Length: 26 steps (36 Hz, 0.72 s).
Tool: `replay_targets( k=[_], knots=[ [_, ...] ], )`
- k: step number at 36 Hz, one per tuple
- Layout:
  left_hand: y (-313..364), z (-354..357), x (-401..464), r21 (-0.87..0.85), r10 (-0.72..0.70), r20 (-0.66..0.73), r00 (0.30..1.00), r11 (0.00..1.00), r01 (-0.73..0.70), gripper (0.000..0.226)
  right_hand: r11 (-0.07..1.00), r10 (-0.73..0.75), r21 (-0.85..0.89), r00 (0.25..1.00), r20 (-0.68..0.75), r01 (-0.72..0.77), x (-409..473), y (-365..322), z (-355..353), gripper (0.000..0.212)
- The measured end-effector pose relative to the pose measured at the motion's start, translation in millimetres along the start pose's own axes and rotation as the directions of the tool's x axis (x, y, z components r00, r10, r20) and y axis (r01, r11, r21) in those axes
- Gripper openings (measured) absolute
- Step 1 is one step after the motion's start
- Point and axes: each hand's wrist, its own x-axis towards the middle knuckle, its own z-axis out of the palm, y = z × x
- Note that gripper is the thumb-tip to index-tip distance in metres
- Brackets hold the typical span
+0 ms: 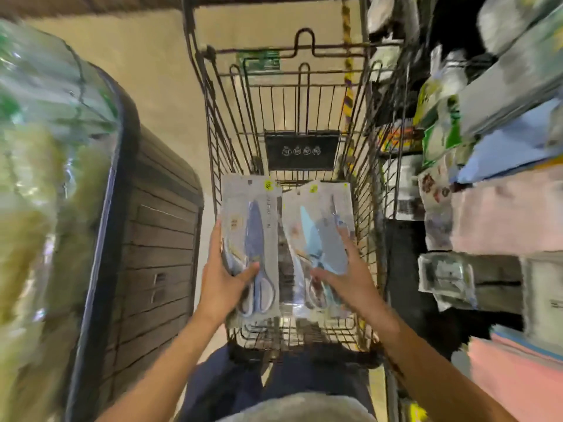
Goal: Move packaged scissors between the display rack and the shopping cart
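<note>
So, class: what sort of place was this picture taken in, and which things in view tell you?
Most likely a shop aisle. A wire shopping cart stands ahead, shelves of packaged goods line the right, and both scissors packs carry yellow stickers, probably price tags.

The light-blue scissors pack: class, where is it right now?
In the head view, the light-blue scissors pack is over the shopping cart, held by the right hand, right of the darker-blue pack.

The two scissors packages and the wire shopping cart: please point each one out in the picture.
Clear package of dark blue scissors [254,222]: head view, on the blade.
Clear package of light blue scissors [313,236]: head view, on the blade.
Dark wire shopping cart [304,67]: head view, on the far end rim.
</note>
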Motion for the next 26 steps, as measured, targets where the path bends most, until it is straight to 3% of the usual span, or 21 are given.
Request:
replay_targets(
  k=[11,22,26],
  knots=[
    [72.1,-52.5,-25.6,-0.022,0.29,0.048,0.956,0.957,-0.29,0.109,0.96,-0.238,0.064,0.915,-0.325,0.273,-105.2,-83.4,-9.3,0.093],
    [73.4,-106.8,-53.7,-0.141,0.4,0.222,0.889,0.915,-0.377,0.104,0.929,-0.216,0.12,0.775,-0.594,0.351,-209.7,-83.7,66.0,0.093],
    [75.1,-113.5,-64.1,-0.223,0.438,0.344,0.831,0.898,-0.38,0.103,0.93,-0.149,0.146,0.71,-0.688,0.337,-247.5,-77.3,90.6,0.09]
  ],
)
